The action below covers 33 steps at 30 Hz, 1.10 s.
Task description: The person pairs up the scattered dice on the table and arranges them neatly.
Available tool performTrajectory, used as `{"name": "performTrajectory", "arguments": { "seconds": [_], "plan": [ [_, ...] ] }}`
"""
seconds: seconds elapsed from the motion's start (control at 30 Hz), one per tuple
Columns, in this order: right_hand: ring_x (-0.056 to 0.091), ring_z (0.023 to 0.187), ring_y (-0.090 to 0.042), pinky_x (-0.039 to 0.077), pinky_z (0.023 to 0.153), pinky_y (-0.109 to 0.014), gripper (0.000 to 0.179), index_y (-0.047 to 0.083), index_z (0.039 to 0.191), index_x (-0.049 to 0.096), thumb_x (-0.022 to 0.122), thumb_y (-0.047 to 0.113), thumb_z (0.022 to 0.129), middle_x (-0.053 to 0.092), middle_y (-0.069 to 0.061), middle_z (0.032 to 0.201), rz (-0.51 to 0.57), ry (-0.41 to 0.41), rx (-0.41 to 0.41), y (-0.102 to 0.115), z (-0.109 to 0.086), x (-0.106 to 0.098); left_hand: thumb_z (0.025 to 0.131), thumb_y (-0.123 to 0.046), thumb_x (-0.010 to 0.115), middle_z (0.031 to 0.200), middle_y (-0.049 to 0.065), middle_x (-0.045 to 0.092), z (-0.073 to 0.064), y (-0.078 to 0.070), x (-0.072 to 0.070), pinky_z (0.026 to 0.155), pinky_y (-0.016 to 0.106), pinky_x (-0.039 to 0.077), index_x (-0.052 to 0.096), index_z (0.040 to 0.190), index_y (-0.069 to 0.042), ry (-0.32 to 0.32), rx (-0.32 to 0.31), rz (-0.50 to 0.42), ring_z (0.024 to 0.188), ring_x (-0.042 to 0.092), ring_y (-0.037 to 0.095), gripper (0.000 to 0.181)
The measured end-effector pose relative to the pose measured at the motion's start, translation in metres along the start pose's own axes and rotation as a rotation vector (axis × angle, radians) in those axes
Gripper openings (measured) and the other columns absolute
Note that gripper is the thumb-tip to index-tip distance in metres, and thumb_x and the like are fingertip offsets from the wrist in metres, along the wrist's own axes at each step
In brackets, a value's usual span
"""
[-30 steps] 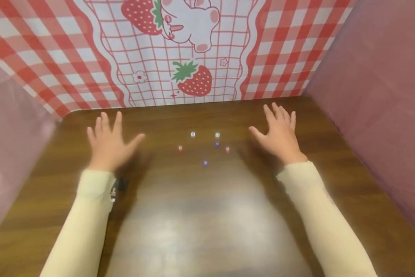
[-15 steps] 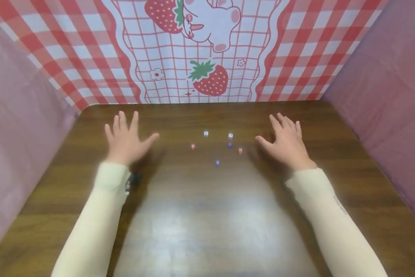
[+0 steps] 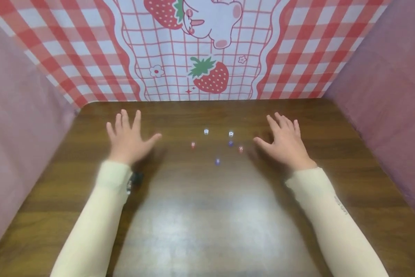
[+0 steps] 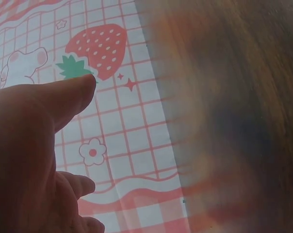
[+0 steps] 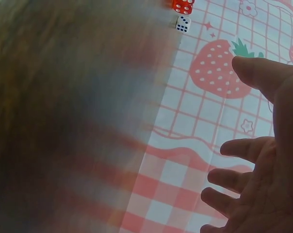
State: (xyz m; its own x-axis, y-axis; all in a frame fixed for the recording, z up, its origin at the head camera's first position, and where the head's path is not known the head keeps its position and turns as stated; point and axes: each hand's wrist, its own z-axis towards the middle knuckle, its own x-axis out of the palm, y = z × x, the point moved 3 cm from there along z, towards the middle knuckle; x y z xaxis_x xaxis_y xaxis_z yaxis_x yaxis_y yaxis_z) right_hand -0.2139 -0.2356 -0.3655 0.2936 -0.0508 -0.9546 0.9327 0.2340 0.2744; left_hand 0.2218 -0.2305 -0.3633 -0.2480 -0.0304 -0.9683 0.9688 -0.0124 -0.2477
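Note:
In the head view my left hand (image 3: 129, 142) is held over the left part of the wooden table (image 3: 193, 238), fingers spread and thumb pointing inward. My right hand (image 3: 285, 146) mirrors it on the right, its thumb close to the dice. Neither holds anything. Small dice lie between them: a white die (image 3: 206, 131) and a red die (image 3: 193, 145) on the left, a blue die (image 3: 218, 161) nearer me. Grouped on the right are another white die (image 3: 231, 133), blue die (image 3: 230, 143) and red die (image 3: 241, 149). The right wrist view shows a red die (image 5: 183, 6) beside a white die (image 5: 183, 24).
A red-and-white checked cloth (image 3: 173, 73) with strawberry prints hangs along the table's far edge. Pink cloth walls (image 3: 384, 96) stand at both sides. A dark device (image 3: 135, 179) sits at the left wrist, and light glares off the near tabletop.
The head view has shifted, so the scene sits farther right in it. My right hand has come slightly closer to the dice. The dice keep their arrangement.

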Motion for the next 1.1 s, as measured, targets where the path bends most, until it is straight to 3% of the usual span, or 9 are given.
{"name": "performTrajectory", "arguments": {
  "seconds": [0.4, 0.73, 1.1],
  "plan": [
    [0.018, 0.141, -0.037, 0.004, 0.116, -0.052, 0.088, 0.009, 0.150, 0.023, 0.052, 0.061, 0.086, 0.023, -0.019, 0.154, 0.040, 0.042, 0.007, 0.005, 0.002, 0.001, 0.081, -0.082, 0.024, 0.149, 0.019, -0.025, 0.000, 0.002, -0.005, 0.103, 0.063, -0.021, -0.003, 0.152, -0.015, 0.017, 0.006, -0.020, 0.138, -0.022, 0.041, 0.101],
    [0.023, 0.139, -0.039, 0.021, 0.110, -0.060, 0.088, 0.008, 0.148, 0.028, 0.053, 0.064, 0.084, 0.026, -0.018, 0.153, 0.033, 0.090, 0.019, 0.007, 0.002, -0.001, 0.080, -0.082, 0.025, 0.150, 0.019, -0.023, 0.001, -0.002, 0.001, 0.104, 0.061, -0.020, -0.004, 0.151, -0.018, 0.030, 0.013, -0.004, 0.139, -0.019, 0.040, 0.101],
    [0.035, 0.133, -0.036, 0.031, 0.105, -0.060, 0.079, 0.007, 0.141, 0.038, 0.059, 0.057, 0.084, 0.039, -0.016, 0.144, 0.053, 0.122, 0.012, 0.008, -0.002, 0.003, 0.079, -0.082, 0.028, 0.153, 0.022, -0.015, -0.003, -0.009, 0.008, 0.106, 0.063, -0.016, 0.001, 0.152, -0.016, 0.071, 0.054, -0.012, 0.141, -0.011, 0.043, 0.102]
  ]
}}
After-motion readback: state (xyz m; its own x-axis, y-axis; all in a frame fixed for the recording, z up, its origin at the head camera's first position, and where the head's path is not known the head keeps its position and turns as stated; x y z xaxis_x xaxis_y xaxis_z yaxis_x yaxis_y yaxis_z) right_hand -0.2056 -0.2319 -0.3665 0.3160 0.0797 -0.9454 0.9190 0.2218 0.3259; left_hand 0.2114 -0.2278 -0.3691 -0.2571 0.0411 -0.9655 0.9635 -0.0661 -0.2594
